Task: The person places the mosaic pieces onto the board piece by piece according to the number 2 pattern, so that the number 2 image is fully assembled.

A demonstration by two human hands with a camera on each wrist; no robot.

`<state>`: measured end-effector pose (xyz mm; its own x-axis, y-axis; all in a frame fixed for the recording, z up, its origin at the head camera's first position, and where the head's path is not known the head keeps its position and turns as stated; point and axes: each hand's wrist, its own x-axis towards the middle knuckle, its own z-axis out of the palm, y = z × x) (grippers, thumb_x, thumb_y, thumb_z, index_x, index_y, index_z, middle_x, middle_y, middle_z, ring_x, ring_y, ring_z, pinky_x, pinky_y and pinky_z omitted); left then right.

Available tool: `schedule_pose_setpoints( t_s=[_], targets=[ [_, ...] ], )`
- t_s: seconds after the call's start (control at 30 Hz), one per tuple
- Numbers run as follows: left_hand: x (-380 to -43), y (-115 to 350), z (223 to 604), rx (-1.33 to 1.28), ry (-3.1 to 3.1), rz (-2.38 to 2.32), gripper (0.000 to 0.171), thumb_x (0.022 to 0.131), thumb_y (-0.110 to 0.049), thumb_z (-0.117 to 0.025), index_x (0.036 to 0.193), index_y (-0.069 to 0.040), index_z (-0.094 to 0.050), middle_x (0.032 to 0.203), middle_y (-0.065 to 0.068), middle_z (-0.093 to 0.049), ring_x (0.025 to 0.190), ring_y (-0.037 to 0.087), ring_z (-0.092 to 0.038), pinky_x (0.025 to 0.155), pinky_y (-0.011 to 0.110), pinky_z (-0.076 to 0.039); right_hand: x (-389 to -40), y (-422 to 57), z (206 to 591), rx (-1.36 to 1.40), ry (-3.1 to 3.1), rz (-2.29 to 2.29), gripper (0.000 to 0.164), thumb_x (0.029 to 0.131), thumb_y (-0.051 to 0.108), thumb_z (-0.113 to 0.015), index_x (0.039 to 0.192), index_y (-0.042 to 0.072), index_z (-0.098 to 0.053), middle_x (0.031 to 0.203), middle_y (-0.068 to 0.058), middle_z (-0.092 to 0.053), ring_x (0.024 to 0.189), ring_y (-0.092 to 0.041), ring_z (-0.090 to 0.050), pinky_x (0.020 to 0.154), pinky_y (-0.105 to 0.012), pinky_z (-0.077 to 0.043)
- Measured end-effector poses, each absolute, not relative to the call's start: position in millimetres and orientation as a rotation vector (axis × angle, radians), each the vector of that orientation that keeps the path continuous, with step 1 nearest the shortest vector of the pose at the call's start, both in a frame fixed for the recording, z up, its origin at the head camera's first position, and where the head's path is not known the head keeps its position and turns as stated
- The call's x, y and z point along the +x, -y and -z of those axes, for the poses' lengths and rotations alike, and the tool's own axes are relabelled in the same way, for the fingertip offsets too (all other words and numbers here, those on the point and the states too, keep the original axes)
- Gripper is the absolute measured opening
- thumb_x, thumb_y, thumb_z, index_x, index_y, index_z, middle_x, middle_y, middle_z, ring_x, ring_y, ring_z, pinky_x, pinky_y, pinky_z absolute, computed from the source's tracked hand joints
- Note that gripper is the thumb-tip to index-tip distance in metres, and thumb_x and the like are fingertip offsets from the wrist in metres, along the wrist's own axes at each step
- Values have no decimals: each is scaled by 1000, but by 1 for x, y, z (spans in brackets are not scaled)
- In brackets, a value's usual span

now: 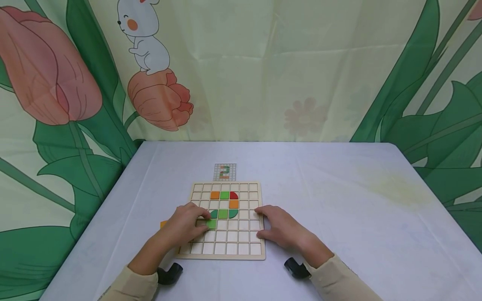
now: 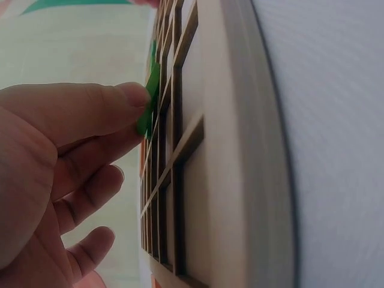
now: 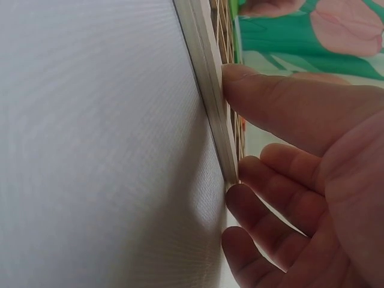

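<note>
A wooden grid board [image 1: 222,248] lies flat on the table, with orange, green and red tiles in several of its cells. My left hand [image 1: 183,221] pinches a light green square tile [image 1: 211,224] between thumb and forefinger, over a cell below a dark green curved tile [image 1: 214,214]. In the left wrist view this green tile [image 2: 152,84] stands tilted against the grid. Fingertips of my right hand [image 1: 282,225] touch the board's right border, the thumb lower down and the other fingers loosely bent. That border [image 3: 211,90] also shows in the right wrist view.
A small pattern card [image 1: 224,172] with a coloured figure on a grid lies behind the board. Something orange [image 1: 163,224] peeks out beside the left hand, mostly hidden. White cloth [image 1: 339,209] covers the table, and a printed curtain [image 1: 244,83] hangs behind it.
</note>
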<state>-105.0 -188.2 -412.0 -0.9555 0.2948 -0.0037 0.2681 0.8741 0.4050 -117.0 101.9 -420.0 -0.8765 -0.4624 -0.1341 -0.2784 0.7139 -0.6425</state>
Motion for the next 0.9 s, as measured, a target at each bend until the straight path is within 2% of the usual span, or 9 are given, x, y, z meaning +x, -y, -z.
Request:
schedule_pose_setpoints(
  t_s=[0.27, 0.43, 0.57, 0.9],
  targets=[
    [-105, 189, 413, 470, -2977, -651, 15, 80, -13, -83, 91, -18, -75, 89, -12, -65, 94, 15, -56, 90, 46, -43, -117, -102, 420, -582, -2630, 938, 61, 85, 16, -80, 138, 1, -54, 140, -12, -54, 133, -31, -47, 109, -47, -37],
    [-105, 189, 411, 457, -2976, -656, 15, 80, -11, -82, 93, -17, -76, 90, -11, -65, 93, 15, -55, 85, 41, -46, -117, -103, 420, -581, -2627, 953, 61, 85, 16, -81, 137, 1, -55, 139, -12, -54, 133, -30, -47, 109, -47, -37],
    [-105, 190, 406, 386, -2964, -631, 16, 82, -12, -80, 98, -16, -76, 94, -6, -64, 95, 17, -55, 81, 38, -47, -117, -103, 420, -585, -2631, 946, 61, 85, 16, -80, 137, 1, -55, 139, -12, -54, 132, -30, -47, 109, -46, -38],
    [-108, 205, 401, 318, -2973, -643, 21, 84, -15, -81, 105, -14, -75, 105, 2, -65, 104, 24, -57, 83, 41, -50, -118, -103, 420, -600, -2634, 940, 60, 85, 16, -80, 137, 0, -55, 139, -12, -54, 132, -30, -47, 109, -46, -37]
  ],
)
